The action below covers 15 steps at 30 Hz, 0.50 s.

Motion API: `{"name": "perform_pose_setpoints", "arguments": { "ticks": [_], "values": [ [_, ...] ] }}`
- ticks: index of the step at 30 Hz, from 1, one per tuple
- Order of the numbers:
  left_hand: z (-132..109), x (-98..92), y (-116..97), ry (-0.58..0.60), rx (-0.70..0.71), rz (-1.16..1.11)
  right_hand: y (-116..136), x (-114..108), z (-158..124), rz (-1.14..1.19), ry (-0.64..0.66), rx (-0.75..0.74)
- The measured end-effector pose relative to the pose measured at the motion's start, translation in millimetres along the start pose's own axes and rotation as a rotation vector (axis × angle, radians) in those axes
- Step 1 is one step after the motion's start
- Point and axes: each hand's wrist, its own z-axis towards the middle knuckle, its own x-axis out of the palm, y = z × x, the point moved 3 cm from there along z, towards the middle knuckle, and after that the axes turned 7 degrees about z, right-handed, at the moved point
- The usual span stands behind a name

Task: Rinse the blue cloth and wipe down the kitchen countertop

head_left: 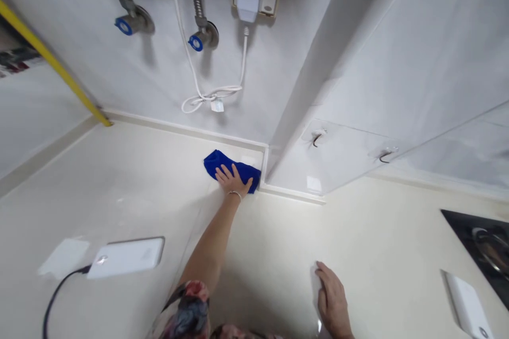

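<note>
My left hand [231,180] lies flat with fingers spread on a blue cloth [222,163], pressing it onto the cream countertop [159,180] in the corner where the counter meets the white wall. A thin bracelet sits on that wrist. My right hand [332,299] rests palm down, fingers together, on the countertop near the front edge and holds nothing.
A white power bank [126,257] with a black cable lies on the counter at the left. A second white device [467,307] lies at the right beside a black hob [483,246]. On the wall are two valves with hoses, a coiled white cord [209,96] and a plugged socket.
</note>
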Motion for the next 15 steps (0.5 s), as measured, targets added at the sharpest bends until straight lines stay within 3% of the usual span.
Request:
{"name": "perform_pose_setpoints", "arguments": {
  "ticks": [7,12,15],
  "values": [
    [45.5,-4.9,-36.4,0.031,0.012,0.015,4.1,-1.2,0.4,-0.011,0.009,0.049],
    [79.8,-9.6,-52.7,0.000,-0.108,-0.047,3.7,0.3,-1.1,-0.016,-0.002,0.053],
    [86.1,-6.8,-55.9,-0.041,-0.155,-0.077,1.2,1.2,-1.6,-0.002,0.007,0.068]
  ]
}}
